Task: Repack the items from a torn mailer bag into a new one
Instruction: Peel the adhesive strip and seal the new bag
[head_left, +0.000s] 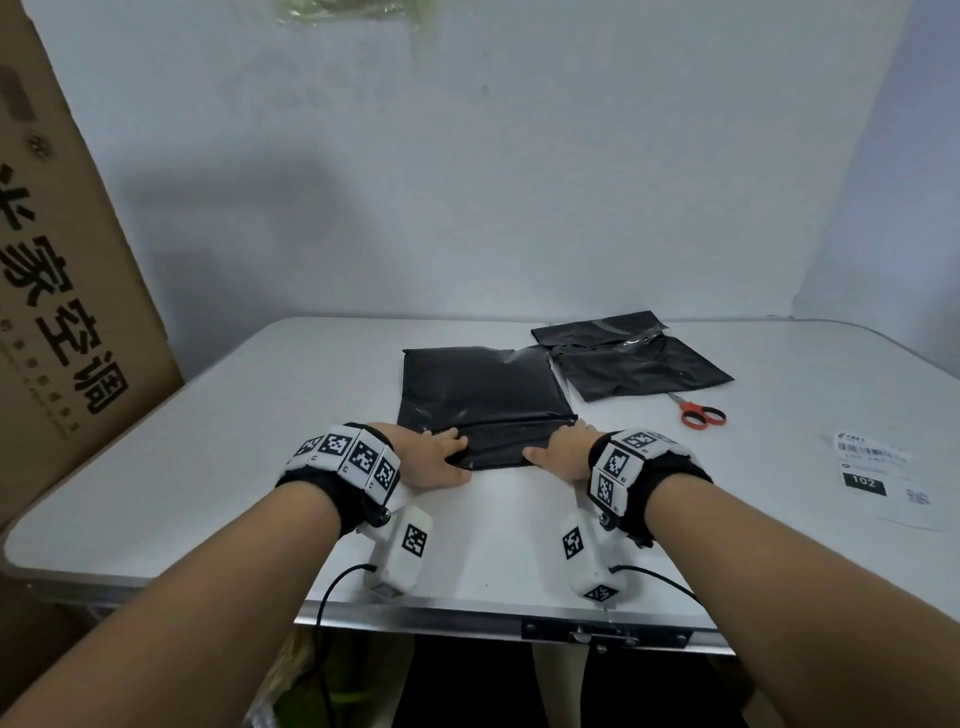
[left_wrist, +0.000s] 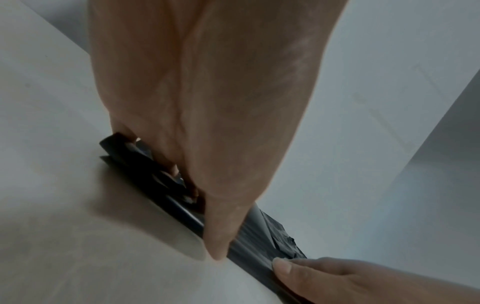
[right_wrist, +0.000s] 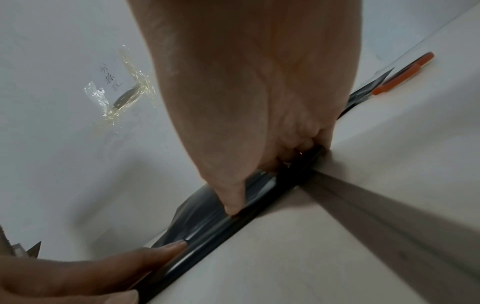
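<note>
A new black mailer bag (head_left: 483, 389) lies flat in the middle of the white table (head_left: 260, 426), its flap folded over along the near edge. My left hand (head_left: 441, 454) presses on the flap's left end, fingers laid over the fold (left_wrist: 145, 156). My right hand (head_left: 558, 449) presses on the flap's right end, thumb tip down on the plastic (right_wrist: 233, 207). The hands are about a hand's width apart. The torn black mailer bag (head_left: 634, 358) lies flat and crumpled at the back right. What the new bag holds is hidden.
Red-handled scissors (head_left: 698, 413) lie right of the new bag, near the torn one. A white shipping label sheet (head_left: 878, 478) sits near the table's right edge. A tall cardboard box (head_left: 67, 286) stands against the left side. A wall rises behind the table.
</note>
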